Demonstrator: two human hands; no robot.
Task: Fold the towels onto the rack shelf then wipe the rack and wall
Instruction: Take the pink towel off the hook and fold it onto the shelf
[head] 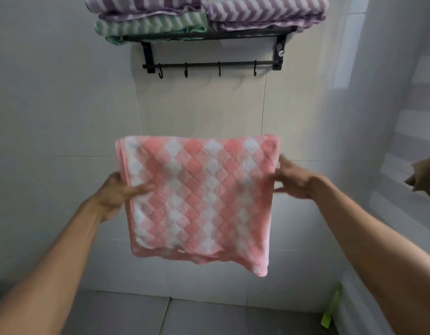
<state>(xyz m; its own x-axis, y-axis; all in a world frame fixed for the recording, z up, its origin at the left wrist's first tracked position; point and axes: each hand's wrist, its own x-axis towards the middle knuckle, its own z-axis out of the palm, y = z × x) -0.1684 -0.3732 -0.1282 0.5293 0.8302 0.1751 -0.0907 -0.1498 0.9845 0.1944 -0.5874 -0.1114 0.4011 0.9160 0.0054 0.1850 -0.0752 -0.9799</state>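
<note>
A pink and white checked towel [199, 199], folded over on itself, hangs in the air in front of the tiled wall [64, 105]. My left hand [119, 192] pinches its left edge and my right hand [291, 180] pinches its right edge, at about mid height. Above, a black wall rack [209, 36] carries folded towels on its shelf: a purple striped one [146, 6] on a green striped one [151, 26] at the left, and a purple striped one [267, 13] at the right. The rail [209, 64] under the shelf has several bare hooks.
At the right a glossy side wall [402, 117] reflects a hand [424, 177]. A green object [331, 308] stands in the lower right corner by the grey floor [185, 315].
</note>
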